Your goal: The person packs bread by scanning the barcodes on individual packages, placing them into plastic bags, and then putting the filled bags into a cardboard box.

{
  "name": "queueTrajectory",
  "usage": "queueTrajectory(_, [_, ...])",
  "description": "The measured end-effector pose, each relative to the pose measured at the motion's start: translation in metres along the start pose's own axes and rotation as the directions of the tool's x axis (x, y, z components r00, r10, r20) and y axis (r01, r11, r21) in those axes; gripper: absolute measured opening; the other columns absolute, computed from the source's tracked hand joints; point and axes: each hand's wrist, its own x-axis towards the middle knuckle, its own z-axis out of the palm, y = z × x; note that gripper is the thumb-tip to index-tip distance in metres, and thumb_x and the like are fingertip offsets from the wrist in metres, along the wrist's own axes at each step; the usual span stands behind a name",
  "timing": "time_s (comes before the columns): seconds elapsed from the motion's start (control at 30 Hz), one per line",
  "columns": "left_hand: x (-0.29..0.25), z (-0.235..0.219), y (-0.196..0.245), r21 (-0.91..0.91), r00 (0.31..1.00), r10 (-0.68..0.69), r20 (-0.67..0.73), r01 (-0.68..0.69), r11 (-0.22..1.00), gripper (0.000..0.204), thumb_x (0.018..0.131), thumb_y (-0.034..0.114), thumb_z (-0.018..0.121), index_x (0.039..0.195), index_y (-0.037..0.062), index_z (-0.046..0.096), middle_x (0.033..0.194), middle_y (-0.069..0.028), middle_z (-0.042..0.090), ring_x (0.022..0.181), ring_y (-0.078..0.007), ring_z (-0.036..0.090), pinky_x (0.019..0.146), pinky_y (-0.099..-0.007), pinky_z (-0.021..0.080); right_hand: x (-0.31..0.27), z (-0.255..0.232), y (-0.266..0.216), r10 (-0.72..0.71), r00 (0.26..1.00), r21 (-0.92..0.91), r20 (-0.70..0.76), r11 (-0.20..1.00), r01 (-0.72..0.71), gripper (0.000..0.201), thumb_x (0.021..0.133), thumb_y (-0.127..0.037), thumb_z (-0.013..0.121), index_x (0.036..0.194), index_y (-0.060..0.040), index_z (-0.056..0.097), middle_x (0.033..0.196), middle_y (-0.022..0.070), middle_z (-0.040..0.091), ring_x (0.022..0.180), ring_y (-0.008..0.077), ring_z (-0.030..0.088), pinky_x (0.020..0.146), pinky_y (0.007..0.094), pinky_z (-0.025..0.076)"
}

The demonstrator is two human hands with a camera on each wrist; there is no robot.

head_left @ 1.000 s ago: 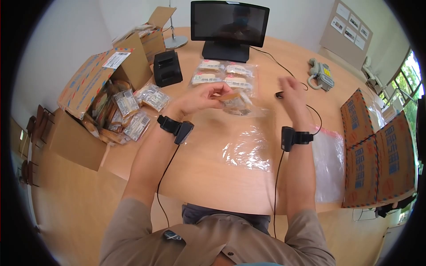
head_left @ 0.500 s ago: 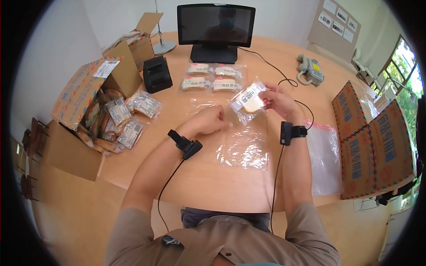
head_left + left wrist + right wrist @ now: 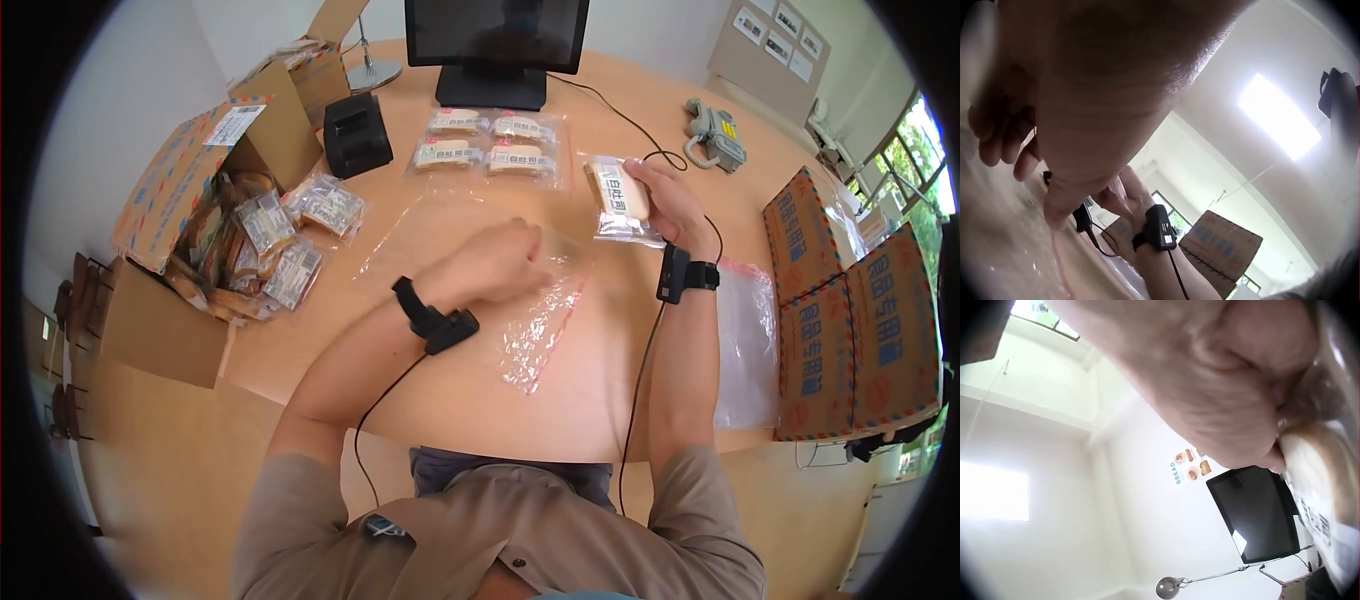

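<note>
A clear plastic bag with a red edge [image 3: 556, 335] lies flat on the table. Over it is my left hand [image 3: 500, 262], fingers bent loosely downward; the left wrist view shows this hand [image 3: 1085, 125] with thumb and fingers apart, low over the plastic. Whether the fingertips press on it is hard to tell. To the right, my right hand [image 3: 672, 205] grips a wrapped bread pack [image 3: 617, 197] by its right side, label facing up. The right wrist view has the pack [image 3: 1325, 481] beside the hand [image 3: 1210, 381]. Several bread packs in a clear bag [image 3: 487, 143] lie beyond.
An open carton [image 3: 185, 190] with wrapped breads [image 3: 268, 222] is at left, near a black device [image 3: 357, 135]. A monitor [image 3: 497, 35] stands at the back, a telephone [image 3: 716, 135] back right. Clear bags [image 3: 745, 345] and cartons [image 3: 850, 320] are at right.
The bread pack has gone from between the hands to the right, held in my right hand. The clear bag has shifted and turned on the table, with my left hand now farther right over it.
</note>
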Motion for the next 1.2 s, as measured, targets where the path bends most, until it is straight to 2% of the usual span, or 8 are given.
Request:
queueTrajectory(0.27, [-0.002, 0.03, 0.003, -0.078, 0.999, 0.034, 0.011, -0.033, 0.996, 0.026, 0.099, 0.031, 0.071, 0.103, 0.0045, 0.069, 0.106, -0.0199, 0.069, 0.099, -0.0428, 0.069, 0.087, -0.0512, 0.055, 0.001, 0.001, -0.004, 0.182, 0.968, -0.385, 0.172, 0.917, -0.104, 0.041, 0.106, -0.024, 0.072, 0.136, 0.0026, 0.064, 0.112, 0.0108, 0.075, 0.09, 0.0153, 0.074, 0.073, 0.0338, 0.063])
queueTrajectory(0.37, [0.005, 0.025, -0.001, -0.101, 0.996, -0.007, 0.093, 0.016, 0.995, 0.023, 0.101, 0.024, 0.064, 0.107, 0.0027, 0.071, 0.107, -0.0243, 0.072, 0.101, -0.043, 0.069, 0.089, -0.0526, 0.054, -0.006, 0.006, 0.004, 0.0, 0.944, -0.213, 0.329, 0.974, 0.074, 0.049, 0.1, -0.019, 0.08, 0.141, 0.0022, 0.063, 0.111, 0.0067, 0.076, 0.092, 0.0119, 0.074, 0.078, 0.0297, 0.062])
queueTrajectory(0.47, [0.004, 0.016, 0.001, -0.17, 0.998, -0.015, 0.054, 0.024, 0.985, 0.025, 0.1, 0.02, 0.061, 0.103, -0.0015, 0.072, 0.099, -0.0281, 0.073, 0.095, -0.0447, 0.07, 0.085, -0.0528, 0.055, -0.011, 0.004, -0.005, 0.051, 0.89, -0.206, 0.453, 0.977, 0.049, 0.052, 0.095, -0.011, 0.084, 0.141, 0.002, 0.064, 0.113, 0.0042, 0.077, 0.096, 0.0106, 0.074, 0.083, 0.0271, 0.06])
queueTrajectory(0.7, [0.008, -0.006, 0.001, -0.194, 0.972, -0.165, -0.167, 0.131, 0.972, 0.025, 0.098, 0.017, 0.06, 0.09, -0.005, 0.069, 0.086, -0.0267, 0.071, 0.079, -0.0468, 0.069, 0.074, -0.0518, 0.054, -0.007, 0.003, 0.003, 0.277, 0.837, -0.426, 0.472, 0.903, -0.058, 0.04, 0.093, -0.012, 0.086, 0.128, 0.0023, 0.075, 0.103, 0.0038, 0.081, 0.087, 0.0094, 0.075, 0.072, 0.0265, 0.06])
queueTrajectory(0.77, [0.011, -0.006, -0.002, -0.186, 0.939, -0.109, -0.326, 0.049, 0.981, 0.025, 0.098, 0.017, 0.06, 0.088, -0.0049, 0.068, 0.086, -0.0257, 0.071, 0.079, -0.0456, 0.069, 0.073, -0.0517, 0.054, -0.002, 0.008, 0.01, 0.326, 0.837, -0.482, 0.44, 0.872, -0.086, 0.041, 0.092, -0.013, 0.086, 0.129, 0.002, 0.075, 0.103, 0.0036, 0.08, 0.085, 0.0091, 0.074, 0.069, 0.026, 0.059])
queueTrajectory(0.9, [0.01, -0.001, 0.004, -0.266, 0.954, -0.015, -0.298, -0.068, 0.962, 0.025, 0.098, 0.018, 0.061, 0.088, -0.0038, 0.069, 0.082, -0.0254, 0.07, 0.078, -0.0454, 0.069, 0.072, -0.0524, 0.054, -0.003, 0.037, 0.023, 0.4, 0.825, -0.571, 0.399, 0.813, -0.118, 0.051, 0.092, -0.012, 0.086, 0.139, 0.0014, 0.071, 0.108, 0.0041, 0.08, 0.087, 0.009, 0.073, 0.068, 0.0259, 0.057])
queueTrajectory(1.1, [0.004, 0.008, 0.003, -0.097, 0.906, 0.196, -0.375, -0.249, 0.964, 0.02, 0.1, 0.017, 0.062, 0.108, 0.003, 0.073, 0.108, -0.0219, 0.069, 0.095, -0.0404, 0.067, 0.083, -0.0518, 0.053, 0.013, 0.034, 0.037, 0.327, 0.639, -0.388, 0.696, 0.921, -0.049, 0.067, 0.092, 0.002, 0.078, 0.156, 0.0042, 0.055, 0.122, 0.0086, 0.077, 0.102, 0.0116, 0.073, 0.089, 0.0262, 0.058])
queueTrajectory(1.2, [0.003, 0.0, 0.005, -0.027, 0.935, 0.124, -0.333, -0.141, 0.99, 0.02, 0.101, 0.017, 0.062, 0.112, 0.0053, 0.073, 0.115, -0.0202, 0.06, 0.102, -0.0391, 0.064, 0.088, -0.0504, 0.053, 0.01, 0.036, 0.039, 0.304, 0.677, -0.362, 0.67, 0.93, -0.06, 0.063, 0.094, 0.004, 0.075, 0.154, 0.0056, 0.057, 0.12, 0.0079, 0.077, 0.101, 0.013, 0.073, 0.089, 0.0267, 0.059])
